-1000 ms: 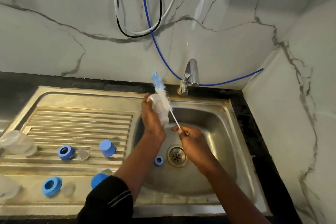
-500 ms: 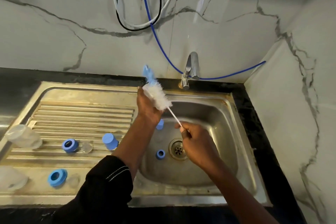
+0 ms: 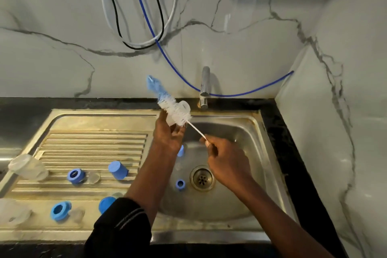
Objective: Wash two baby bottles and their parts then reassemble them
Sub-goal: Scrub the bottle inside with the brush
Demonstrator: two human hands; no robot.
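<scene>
My left hand [image 3: 168,134] holds a small clear bottle [image 3: 184,108] up over the back left of the sink basin [image 3: 247,153]. My right hand [image 3: 227,163] pinches the thin white handle of a bottle brush [image 3: 171,107]; its white bristles lie against the bottle, and its blue tip points up and to the left. On the drainboard [image 3: 94,142] lie two clear bottles [image 3: 27,166] [image 3: 12,211], two blue collars [image 3: 75,176] [image 3: 60,210], two blue caps [image 3: 118,169] [image 3: 105,204] and clear teats [image 3: 93,177] [image 3: 77,214]. Two small blue parts [image 3: 180,184] [image 3: 180,150] sit in the basin.
The chrome tap [image 3: 204,88] stands at the back rim of the sink, right of the brush. Blue, black and white hoses [image 3: 146,42] hang on the marble wall. A black counter [image 3: 293,153] edges the sink, and a side wall rises close on the right.
Both hands have risen toward the back of the sink. The brush has slid along the bottle, and the bottle's mouth now shows beside the bristles.
</scene>
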